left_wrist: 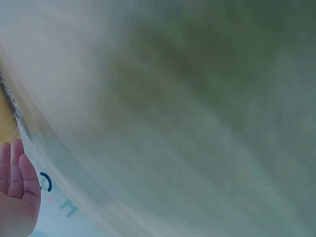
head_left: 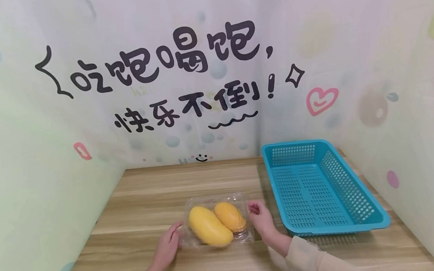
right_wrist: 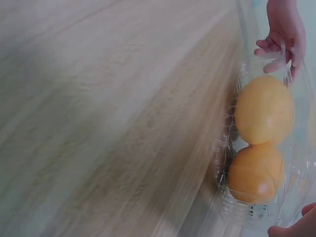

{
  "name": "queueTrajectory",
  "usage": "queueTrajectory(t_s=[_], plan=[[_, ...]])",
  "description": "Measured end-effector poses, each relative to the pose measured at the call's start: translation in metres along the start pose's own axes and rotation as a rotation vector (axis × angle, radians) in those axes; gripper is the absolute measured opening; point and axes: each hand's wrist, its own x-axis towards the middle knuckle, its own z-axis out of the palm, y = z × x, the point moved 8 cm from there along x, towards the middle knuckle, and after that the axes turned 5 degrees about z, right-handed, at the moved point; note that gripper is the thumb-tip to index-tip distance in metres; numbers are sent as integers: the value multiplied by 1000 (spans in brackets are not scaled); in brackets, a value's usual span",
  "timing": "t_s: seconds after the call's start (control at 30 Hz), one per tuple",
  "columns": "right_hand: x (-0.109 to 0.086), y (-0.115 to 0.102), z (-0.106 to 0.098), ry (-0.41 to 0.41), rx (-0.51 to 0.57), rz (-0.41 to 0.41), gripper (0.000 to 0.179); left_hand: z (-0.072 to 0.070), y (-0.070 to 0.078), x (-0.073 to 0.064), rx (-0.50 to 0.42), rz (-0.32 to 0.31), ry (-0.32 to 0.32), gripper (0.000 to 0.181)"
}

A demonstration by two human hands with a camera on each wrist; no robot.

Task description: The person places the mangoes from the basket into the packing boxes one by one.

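Two yellow mangoes lie side by side in a clear plastic box [head_left: 238, 198] on the table; the bigger, paler mango [head_left: 210, 226] is on the left and the more orange one [head_left: 229, 217] on the right. At the box's left end my left hand [head_left: 168, 246] holds the edge. My right hand [head_left: 262, 220] grips the opposite end with curled fingers. The right wrist view shows the left hand [right_wrist: 284, 32] at the far end, partly behind the clear plastic, while only the thumb and a fingertip of my right hand [right_wrist: 298, 227] show.
A blue perforated basket [head_left: 306, 196] stands to the right of the box on the wood-grain table [head_left: 139, 208]. Behind the table hangs a pale printed curtain [head_left: 187, 141] with black lettering, and pale walls flank both sides.
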Motion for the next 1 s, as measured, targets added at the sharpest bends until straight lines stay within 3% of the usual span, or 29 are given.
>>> queueTrajectory(t_s=[0.23,0.53,0.7,0.83,1.0], plan=[[-12,2,-3,-63,-24,-44,29,0,2,-7,-21,-5,9,33],[-22,8,-8,-141,-140,-57,33,9,5,-10,-86,-20,-96,48],[-23,15,-9,-191,-166,10,38,14,4,-13,-159,-47,-158,55],[-23,20,-8,-240,-165,71,48,18,3,-17,-269,-92,-219,63],[-27,30,1,-402,-130,192,51,23,4,-19,-387,-130,-305,69]])
